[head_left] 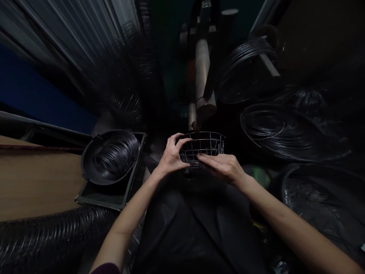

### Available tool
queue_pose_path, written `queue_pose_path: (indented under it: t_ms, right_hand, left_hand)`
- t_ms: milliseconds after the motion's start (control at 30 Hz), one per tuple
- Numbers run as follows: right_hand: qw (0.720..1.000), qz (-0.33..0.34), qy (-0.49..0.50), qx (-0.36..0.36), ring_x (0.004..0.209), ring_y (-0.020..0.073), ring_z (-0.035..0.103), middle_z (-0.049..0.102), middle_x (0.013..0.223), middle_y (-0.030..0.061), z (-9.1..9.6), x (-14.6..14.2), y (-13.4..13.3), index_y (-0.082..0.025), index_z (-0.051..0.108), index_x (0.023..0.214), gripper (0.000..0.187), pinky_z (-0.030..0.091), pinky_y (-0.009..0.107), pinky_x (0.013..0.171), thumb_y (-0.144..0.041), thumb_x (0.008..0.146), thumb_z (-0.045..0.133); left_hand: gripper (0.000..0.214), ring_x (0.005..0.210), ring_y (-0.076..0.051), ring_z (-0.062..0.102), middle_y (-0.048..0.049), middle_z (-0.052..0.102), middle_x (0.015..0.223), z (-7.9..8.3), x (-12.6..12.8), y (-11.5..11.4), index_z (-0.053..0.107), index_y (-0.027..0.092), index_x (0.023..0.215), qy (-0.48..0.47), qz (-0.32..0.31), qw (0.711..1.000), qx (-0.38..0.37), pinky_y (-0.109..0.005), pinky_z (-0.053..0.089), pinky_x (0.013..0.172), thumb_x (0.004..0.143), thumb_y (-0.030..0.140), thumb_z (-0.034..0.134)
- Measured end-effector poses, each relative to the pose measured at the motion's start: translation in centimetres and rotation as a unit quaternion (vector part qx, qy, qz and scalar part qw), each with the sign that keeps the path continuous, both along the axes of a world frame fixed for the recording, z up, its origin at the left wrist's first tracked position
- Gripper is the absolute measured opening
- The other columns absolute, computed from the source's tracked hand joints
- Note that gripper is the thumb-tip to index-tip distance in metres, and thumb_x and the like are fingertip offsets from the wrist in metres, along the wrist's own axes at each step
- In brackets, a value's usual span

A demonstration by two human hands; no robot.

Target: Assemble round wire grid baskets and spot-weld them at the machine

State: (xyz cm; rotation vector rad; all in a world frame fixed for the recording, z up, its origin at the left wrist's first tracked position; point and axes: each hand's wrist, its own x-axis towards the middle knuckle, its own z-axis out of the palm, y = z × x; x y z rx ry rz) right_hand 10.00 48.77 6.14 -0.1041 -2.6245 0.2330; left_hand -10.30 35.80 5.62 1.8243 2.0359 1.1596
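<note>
A small round wire basket (203, 144) made of a metal grid sits in front of me, above my dark lap. My left hand (172, 156) curls round its left rim, fingers hooked over the top wire. My right hand (224, 167) lies against the basket's near side, fingers stretched flat along the lower wires and pressing on them. Both hands hold the basket between them.
A dark tray (114, 196) at the left holds a round pan with a stack of wire rings (116, 156). Coils of black wire (285, 133) lie at the right. A machine with a cylindrical post (203, 76) rises behind the basket. A wooden surface (34, 182) is at the left.
</note>
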Motion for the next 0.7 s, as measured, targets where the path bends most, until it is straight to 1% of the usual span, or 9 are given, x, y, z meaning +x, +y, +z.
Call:
queue_pose_path:
  t_ms: [100,200,333,400,467,533,633,700]
  right_hand:
    - [1.000,0.007,0.019,0.023,0.071,0.0128,0.072,0.072,0.111,-0.0008,0.1,-0.1,0.1,-0.026,0.075,0.112,0.027,0.056,0.024,0.062,-0.028,0.098,0.052]
    - [0.999,0.012,0.031,0.031,0.070,0.0130,0.072,0.073,0.110,0.0000,0.1,-0.5,0.6,-0.025,0.075,0.113,0.026,0.056,0.024,0.062,-0.027,0.097,0.054]
    - [0.999,0.000,0.029,0.034,0.075,0.0128,0.073,0.073,0.110,-0.0012,0.0,-1.4,1.6,-0.025,0.074,0.114,0.026,0.057,0.023,0.065,-0.028,0.097,0.055]
    - [0.999,0.001,0.027,0.023,0.079,0.0133,0.074,0.072,0.112,-0.0013,0.0,-1.8,1.9,-0.026,0.074,0.114,0.026,0.058,0.023,0.066,-0.028,0.097,0.055]
    - [1.000,-0.003,0.015,0.003,0.082,0.0139,0.074,0.072,0.114,-0.0011,0.0,-2.1,2.1,-0.027,0.074,0.115,0.026,0.058,0.024,0.068,-0.028,0.097,0.054]
    - [1.000,-0.012,0.004,-0.008,0.082,0.0141,0.074,0.072,0.114,-0.0006,-0.1,-2.2,2.1,-0.027,0.073,0.115,0.027,0.058,0.024,0.071,-0.030,0.097,0.054]
    - [1.000,-0.004,0.016,-0.009,0.082,0.0148,0.074,0.073,0.112,0.0000,-0.2,-2.3,2.2,-0.026,0.073,0.117,0.028,0.058,0.025,0.071,-0.031,0.097,0.054]
    - [1.000,-0.003,0.018,-0.026,0.081,0.0157,0.074,0.074,0.110,0.0000,-0.2,-2.4,2.3,-0.026,0.073,0.117,0.028,0.059,0.026,0.070,-0.031,0.097,0.055]
  left_hand:
    - [0.082,0.131,-0.034,0.044,-0.0121,0.041,0.139,0.0,0.1,-0.1,0.053,0.026,0.131,-0.012,0.008,1.000,-0.001,-0.054,0.043,0.112,0.057,0.026,0.088]
    - [0.082,0.132,-0.034,0.044,-0.0120,0.041,0.138,0.0,-0.2,0.5,0.053,0.026,0.131,-0.016,0.006,1.000,-0.004,-0.053,0.043,0.113,0.057,0.023,0.088]
    - [0.083,0.132,-0.033,0.044,-0.0128,0.040,0.138,0.2,-1.1,1.5,0.053,0.023,0.132,-0.006,0.010,1.000,0.001,-0.051,0.043,0.113,0.056,0.020,0.086]
    - [0.083,0.132,-0.034,0.044,-0.0133,0.040,0.138,0.4,-1.5,1.7,0.053,0.022,0.132,0.000,0.009,1.000,0.002,-0.051,0.042,0.113,0.056,0.019,0.086]
    - [0.083,0.133,-0.034,0.043,-0.0129,0.041,0.138,0.5,-1.8,1.9,0.053,0.023,0.132,0.001,0.004,1.000,-0.003,-0.052,0.042,0.113,0.056,0.022,0.087]
    - [0.083,0.134,-0.034,0.043,-0.0127,0.042,0.138,0.6,-2.0,1.9,0.053,0.024,0.133,-0.002,0.000,1.000,-0.009,-0.053,0.041,0.114,0.057,0.025,0.088]
    - [0.083,0.135,-0.035,0.042,-0.0135,0.043,0.138,0.7,-2.3,2.1,0.054,0.023,0.132,-0.008,0.001,1.000,-0.013,-0.053,0.040,0.115,0.057,0.027,0.088]
    - [0.083,0.134,-0.035,0.043,-0.0133,0.044,0.138,0.7,-2.5,2.2,0.055,0.023,0.132,-0.012,0.001,1.000,-0.016,-0.053,0.040,0.115,0.056,0.027,0.089]
